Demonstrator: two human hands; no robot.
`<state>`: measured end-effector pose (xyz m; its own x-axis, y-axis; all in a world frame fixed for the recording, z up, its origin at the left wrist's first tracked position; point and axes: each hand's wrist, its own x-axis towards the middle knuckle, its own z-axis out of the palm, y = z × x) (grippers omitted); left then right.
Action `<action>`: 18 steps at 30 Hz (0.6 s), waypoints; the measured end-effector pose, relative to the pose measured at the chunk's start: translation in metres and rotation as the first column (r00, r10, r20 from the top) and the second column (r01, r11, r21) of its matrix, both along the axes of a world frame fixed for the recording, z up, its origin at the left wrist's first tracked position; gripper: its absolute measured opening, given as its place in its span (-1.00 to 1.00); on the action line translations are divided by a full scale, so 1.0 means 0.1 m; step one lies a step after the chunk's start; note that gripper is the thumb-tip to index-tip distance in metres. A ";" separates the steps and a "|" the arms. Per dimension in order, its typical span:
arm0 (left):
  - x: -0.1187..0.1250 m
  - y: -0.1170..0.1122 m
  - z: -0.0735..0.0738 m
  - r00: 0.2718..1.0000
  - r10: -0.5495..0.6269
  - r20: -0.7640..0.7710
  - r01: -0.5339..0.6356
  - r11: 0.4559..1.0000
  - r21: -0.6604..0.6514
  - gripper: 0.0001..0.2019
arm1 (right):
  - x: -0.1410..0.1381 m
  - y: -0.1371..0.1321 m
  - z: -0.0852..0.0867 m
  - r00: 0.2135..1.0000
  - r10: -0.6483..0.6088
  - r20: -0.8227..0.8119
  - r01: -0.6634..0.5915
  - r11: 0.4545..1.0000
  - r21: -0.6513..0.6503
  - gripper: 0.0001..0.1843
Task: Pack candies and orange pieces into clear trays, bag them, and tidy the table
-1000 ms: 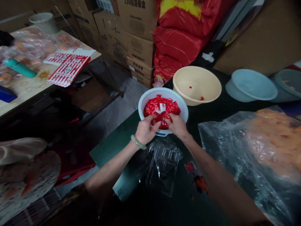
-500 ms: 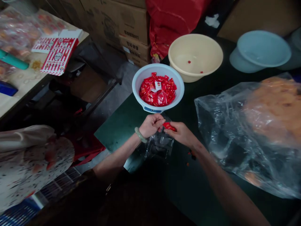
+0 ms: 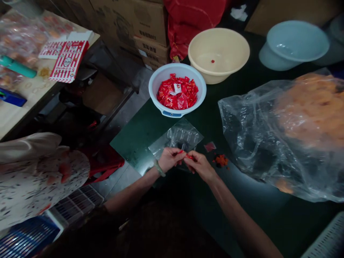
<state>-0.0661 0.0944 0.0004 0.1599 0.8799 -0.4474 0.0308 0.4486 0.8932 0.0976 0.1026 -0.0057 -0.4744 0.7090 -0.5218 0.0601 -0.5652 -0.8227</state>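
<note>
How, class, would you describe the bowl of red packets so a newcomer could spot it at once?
On the dark green table, find the big cream bowl. Just to its left and nearer the camera stands a round, pale blue bowl. Its heap of shiny red packets, topped with one white piece, sets it apart from the blue bowl further right.

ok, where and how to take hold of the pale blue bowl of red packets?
Probably best by the blue-marked tab on the near rim of the pale blue bowl, coming from the wearer's side: it juts out and faces that way. Add a second grip on the left rim, since the cream basin crowds the right, and keep it level for the red packets.
</note>
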 end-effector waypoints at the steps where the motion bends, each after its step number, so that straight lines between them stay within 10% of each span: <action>1: 0.00 -0.10 -0.05 0.999 -0.002 -0.038 0.002 1.000 0.005 -0.62 | -0.02 -0.11 -0.04 0.998 -0.057 0.011 0.057 0.998 -0.023 -0.58; 5: -0.05 -0.26 -0.23 0.969 0.130 -0.211 -0.110 0.988 0.104 -0.70 | -0.11 -0.27 -0.21 0.989 -0.136 0.054 0.139 0.989 -0.054 -0.63; 9: -0.09 -0.02 -0.38 0.848 0.174 -0.500 -0.098 0.980 0.176 -0.76 | -0.24 -0.01 -0.37 0.940 -0.153 0.305 0.102 0.979 0.178 -0.75; 12: -0.08 0.21 -0.48 0.715 0.104 -0.691 -0.007 0.990 0.142 -0.77 | -0.36 0.22 -0.41 0.754 -0.103 0.648 -0.138 0.941 0.310 -0.76; 18: -0.01 0.30 -0.57 0.581 -0.006 -0.814 0.096 0.993 0.062 -0.79 | -0.46 0.33 -0.41 0.430 0.068 0.900 -0.386 0.915 0.116 -0.70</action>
<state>-0.0668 0.1245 -0.0571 -0.1841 0.9243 -0.3343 0.7827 0.3436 0.5190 0.0520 0.1358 -0.0471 -0.0517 0.8241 -0.5641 0.9156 -0.1865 -0.3563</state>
